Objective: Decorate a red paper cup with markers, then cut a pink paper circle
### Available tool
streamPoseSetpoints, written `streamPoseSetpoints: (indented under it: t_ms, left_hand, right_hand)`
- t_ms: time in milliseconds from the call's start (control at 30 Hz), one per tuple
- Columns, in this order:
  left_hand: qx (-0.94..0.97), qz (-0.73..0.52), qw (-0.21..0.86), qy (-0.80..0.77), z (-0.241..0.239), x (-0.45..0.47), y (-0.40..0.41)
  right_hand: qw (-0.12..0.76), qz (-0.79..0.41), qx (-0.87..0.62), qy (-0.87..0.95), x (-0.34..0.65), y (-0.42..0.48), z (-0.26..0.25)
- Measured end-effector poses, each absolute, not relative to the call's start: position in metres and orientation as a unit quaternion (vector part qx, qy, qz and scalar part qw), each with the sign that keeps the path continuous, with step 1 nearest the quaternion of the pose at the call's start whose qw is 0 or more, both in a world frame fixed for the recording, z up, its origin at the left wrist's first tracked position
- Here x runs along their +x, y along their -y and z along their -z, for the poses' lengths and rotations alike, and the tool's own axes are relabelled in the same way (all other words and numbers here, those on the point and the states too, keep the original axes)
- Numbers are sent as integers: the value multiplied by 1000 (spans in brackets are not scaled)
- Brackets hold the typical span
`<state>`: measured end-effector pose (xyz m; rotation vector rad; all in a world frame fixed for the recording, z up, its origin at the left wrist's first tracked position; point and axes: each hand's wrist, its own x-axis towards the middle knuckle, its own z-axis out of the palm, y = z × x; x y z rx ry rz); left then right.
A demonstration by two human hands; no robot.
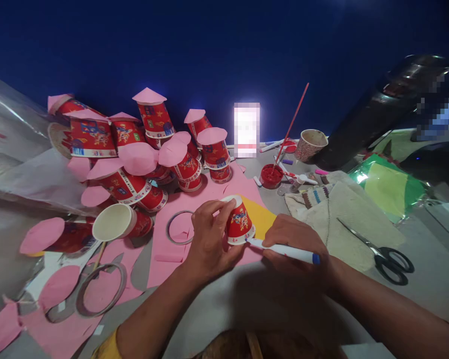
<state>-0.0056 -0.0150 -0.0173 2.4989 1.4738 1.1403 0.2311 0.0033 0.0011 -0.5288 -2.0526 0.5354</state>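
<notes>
My left hand is closed around a red patterned paper cup, which stands upside down and slightly tilted over pink paper. In my right hand is a white marker with a blue end. Its tip meets the cup's white rim, where small coloured marks show. Yellow paper lies behind the cup, between my hands. To the left, several similar red cups with pink paper cones on top are piled together.
Scissors and a cloth lie at the right. Behind stand a red paint pot with a stick and a patterned cup. Tape rings and a pale empty cup are at the left. A blue wall closes the back.
</notes>
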Motion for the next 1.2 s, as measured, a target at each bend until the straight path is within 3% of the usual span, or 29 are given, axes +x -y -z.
streamPoseSetpoints:
  t_ms: [433, 1200]
  left_hand:
    - [795, -369, 17, -481, 19, -6, 14]
    - [795, -382, 28, -470, 19, -6, 14]
  right_hand:
    - [450, -179, -279, 829, 234, -4, -9]
    - [462, -183, -255, 829, 232, -5, -3]
